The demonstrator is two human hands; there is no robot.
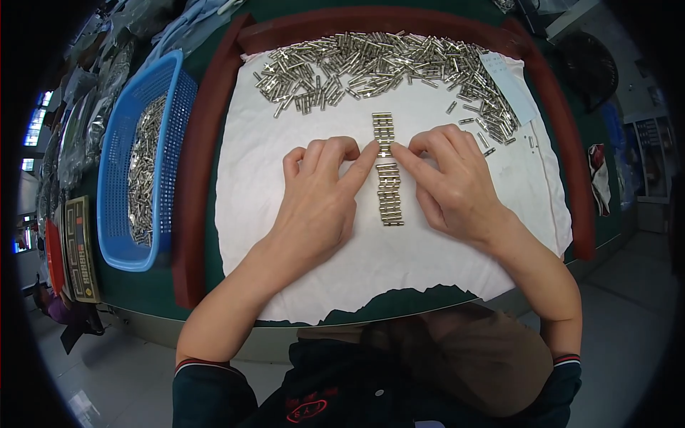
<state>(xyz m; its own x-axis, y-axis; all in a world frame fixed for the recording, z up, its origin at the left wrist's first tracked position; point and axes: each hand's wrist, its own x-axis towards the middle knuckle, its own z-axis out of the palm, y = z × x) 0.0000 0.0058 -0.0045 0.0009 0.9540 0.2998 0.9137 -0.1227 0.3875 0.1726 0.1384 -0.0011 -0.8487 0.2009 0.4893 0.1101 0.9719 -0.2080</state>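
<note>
Centre of frame: narrow column of short silver metal links (389, 194) on white cloth (257, 164). Left hand (314, 191) and right hand (457, 184), fingers curled, tips at its opposite edges; pinching or only pressing, can't tell. Loose silver metal pins (371, 57) heaped along top. Blue perforated plastic basket (127, 261), left.

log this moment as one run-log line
left grip: at metal link column's left edge | right grip: at its right edge | beneath: white cloth | far side: loose metal pieces | left: blue basket
</note>
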